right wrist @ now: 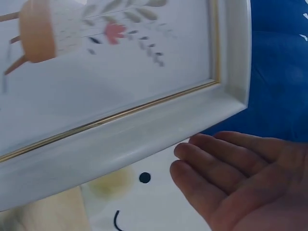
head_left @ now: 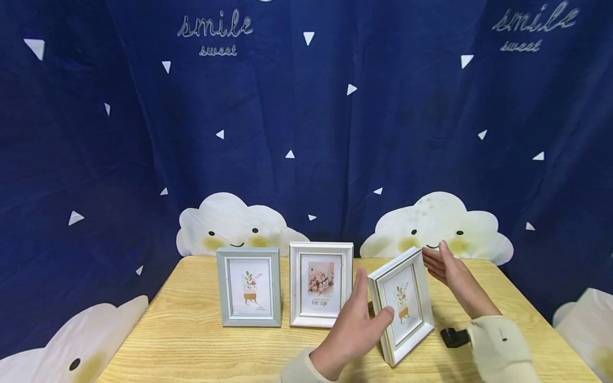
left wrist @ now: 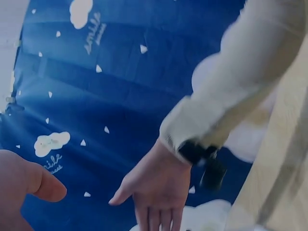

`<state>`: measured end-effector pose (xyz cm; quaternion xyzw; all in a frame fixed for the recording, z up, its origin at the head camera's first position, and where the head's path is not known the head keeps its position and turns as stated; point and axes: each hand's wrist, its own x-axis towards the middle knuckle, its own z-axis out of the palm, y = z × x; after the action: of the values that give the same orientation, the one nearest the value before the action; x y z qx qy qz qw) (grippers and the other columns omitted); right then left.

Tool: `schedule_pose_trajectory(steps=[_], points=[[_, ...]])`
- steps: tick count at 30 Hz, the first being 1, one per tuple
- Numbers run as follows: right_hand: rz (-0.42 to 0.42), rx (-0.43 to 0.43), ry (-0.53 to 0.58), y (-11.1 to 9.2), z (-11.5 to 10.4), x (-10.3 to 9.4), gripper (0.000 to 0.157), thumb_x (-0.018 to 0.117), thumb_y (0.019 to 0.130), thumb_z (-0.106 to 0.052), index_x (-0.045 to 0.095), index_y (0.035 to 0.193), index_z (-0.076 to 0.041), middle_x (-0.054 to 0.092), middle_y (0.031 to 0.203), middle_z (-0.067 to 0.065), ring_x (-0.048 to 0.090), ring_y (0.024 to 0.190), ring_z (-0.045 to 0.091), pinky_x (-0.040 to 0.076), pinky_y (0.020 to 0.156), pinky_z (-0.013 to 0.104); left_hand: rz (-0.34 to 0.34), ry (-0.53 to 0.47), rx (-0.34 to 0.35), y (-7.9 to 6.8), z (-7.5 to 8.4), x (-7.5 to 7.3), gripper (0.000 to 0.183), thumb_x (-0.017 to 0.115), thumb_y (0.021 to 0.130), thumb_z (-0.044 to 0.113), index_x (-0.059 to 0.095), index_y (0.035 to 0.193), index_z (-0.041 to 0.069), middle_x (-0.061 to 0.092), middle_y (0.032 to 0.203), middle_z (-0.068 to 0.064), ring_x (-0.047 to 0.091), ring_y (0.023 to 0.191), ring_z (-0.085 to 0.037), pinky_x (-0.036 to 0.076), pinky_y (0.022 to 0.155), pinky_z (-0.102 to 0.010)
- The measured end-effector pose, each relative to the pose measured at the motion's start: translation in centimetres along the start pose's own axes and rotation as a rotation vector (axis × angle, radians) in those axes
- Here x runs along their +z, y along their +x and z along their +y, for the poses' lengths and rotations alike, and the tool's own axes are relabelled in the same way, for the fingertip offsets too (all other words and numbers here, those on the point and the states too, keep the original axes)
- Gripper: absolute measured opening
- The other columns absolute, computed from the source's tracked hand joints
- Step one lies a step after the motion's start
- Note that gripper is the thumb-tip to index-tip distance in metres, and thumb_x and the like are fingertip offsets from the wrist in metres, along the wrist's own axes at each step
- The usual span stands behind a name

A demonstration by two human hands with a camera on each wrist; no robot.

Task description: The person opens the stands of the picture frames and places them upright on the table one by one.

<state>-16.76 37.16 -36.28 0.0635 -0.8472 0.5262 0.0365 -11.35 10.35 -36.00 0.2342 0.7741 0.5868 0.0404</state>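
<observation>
My left hand (head_left: 351, 327) grips a white picture frame (head_left: 426, 306) by its left side, thumb across the front and the other fingers partly hidden. This frame has a thin gold inner line and a potted-plant print; it stands tilted and turned on the tabletop's right half. My right hand (head_left: 455, 274) is held beside its upper right edge with the fingers extended. In the right wrist view, those fingertips (right wrist: 185, 154) lie close to the frame's border (right wrist: 144, 127); whether they touch cannot be told. The left wrist view shows the left thumb (left wrist: 48, 185) and the right palm (left wrist: 161, 185).
A grey-green picture frame (head_left: 249, 322) and another white picture frame (head_left: 322, 247), with a flower print, stand upright side by side on the wooden table (head_left: 191, 351). A dark blue curtain (head_left: 268, 106) with clouds and triangles hangs behind. A black device (head_left: 455, 338) sits at the right wrist.
</observation>
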Motion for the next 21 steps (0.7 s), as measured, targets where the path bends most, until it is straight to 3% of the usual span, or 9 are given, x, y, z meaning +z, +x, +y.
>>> schedule_pose_trajectory(steps=[5,13,21], points=[[-0.033,-0.007,0.036,0.1,-0.6,-0.2,0.087,0.007,0.099,-0.060,0.024,0.147,0.010,0.030,0.149,0.028,0.029,0.137,0.041,0.040,0.101,0.021,-0.031,-0.065,-0.057,-1.0,0.7,0.2,0.089,0.060,0.088,0.037,0.010,0.155,0.007,0.008,0.159,-0.003,0.015,0.143,-0.016,0.015,0.115,-0.040],[-0.066,-0.022,0.087,0.0,-1.1,0.2,0.090,0.001,0.098,-0.059,0.024,0.145,0.014,0.032,0.146,0.032,0.028,0.135,0.043,0.040,0.095,0.014,-0.053,-0.134,-0.053,-1.3,1.0,0.2,0.089,0.061,0.088,0.038,0.011,0.155,0.008,0.010,0.158,-0.003,0.017,0.141,-0.014,0.016,0.115,-0.042],[-0.063,-0.007,0.076,-0.2,-1.1,0.1,0.090,0.003,0.098,-0.060,0.021,0.147,0.013,0.029,0.148,0.031,0.027,0.137,0.043,0.040,0.098,0.017,-0.042,-0.093,-0.043,-0.7,1.0,0.1,0.083,0.053,0.093,0.047,0.015,0.154,0.006,0.011,0.159,-0.004,0.014,0.143,-0.018,0.014,0.116,-0.044]])
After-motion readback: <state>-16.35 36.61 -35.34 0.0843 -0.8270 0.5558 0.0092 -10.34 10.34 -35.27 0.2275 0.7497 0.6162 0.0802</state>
